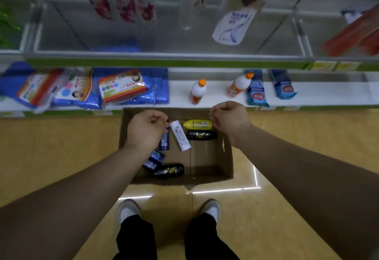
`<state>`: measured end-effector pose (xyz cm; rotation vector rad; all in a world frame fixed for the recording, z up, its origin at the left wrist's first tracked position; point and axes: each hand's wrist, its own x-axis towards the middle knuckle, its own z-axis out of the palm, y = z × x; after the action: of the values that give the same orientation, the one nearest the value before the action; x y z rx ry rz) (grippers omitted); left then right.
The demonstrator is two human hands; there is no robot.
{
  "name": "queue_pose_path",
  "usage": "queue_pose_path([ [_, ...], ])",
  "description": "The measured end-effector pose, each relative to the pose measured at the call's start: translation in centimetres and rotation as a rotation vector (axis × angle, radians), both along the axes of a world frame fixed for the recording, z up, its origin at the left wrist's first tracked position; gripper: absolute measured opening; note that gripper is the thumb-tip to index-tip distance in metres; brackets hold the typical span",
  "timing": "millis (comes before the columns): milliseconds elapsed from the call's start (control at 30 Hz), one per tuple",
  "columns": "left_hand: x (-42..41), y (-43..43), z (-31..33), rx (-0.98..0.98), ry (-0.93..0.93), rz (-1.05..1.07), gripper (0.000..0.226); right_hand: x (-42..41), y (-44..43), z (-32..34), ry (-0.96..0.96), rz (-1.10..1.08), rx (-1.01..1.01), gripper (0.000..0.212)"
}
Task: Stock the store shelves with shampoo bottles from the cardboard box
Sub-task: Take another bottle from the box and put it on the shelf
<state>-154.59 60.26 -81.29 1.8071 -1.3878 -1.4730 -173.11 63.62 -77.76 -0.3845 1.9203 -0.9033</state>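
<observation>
Shampoo bottles [169,170] lie loose in cardboard box [205,157] on floor by feet. Left hand [145,130] and right hand [227,120] hover above, fingers loosely curled, both empty. Grip white bottle [180,136] round middle (nearest left fingers); stand upright on upper shelf [164,38], label forward.

Bare forearms [82,188], black trousers [135,239] and pale grey-white shoes [128,211]
</observation>
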Motion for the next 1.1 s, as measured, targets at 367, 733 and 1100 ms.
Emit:
queue_pose_path([
  [367, -1.3, -0.6, -19.7, 0.139, 0.016, -0.012, 0.007, 0.2, 0.2, -22.3, -0.074, -0.233, 0.069, 0.018],
  [733, -3.2, -3.7, -36.6, 0.135, -0.030, -0.160, 0.014, 0.1, -3.1, -41.1, -0.010, -0.203, 0.062, 0.018],
  [1100, -2.7, -6.3, -42.5, 0.067, -0.149, -0.286, 0.006, -3.6, -4.4, -47.5, 0.793, 0.780, 0.346, 0.056],
])
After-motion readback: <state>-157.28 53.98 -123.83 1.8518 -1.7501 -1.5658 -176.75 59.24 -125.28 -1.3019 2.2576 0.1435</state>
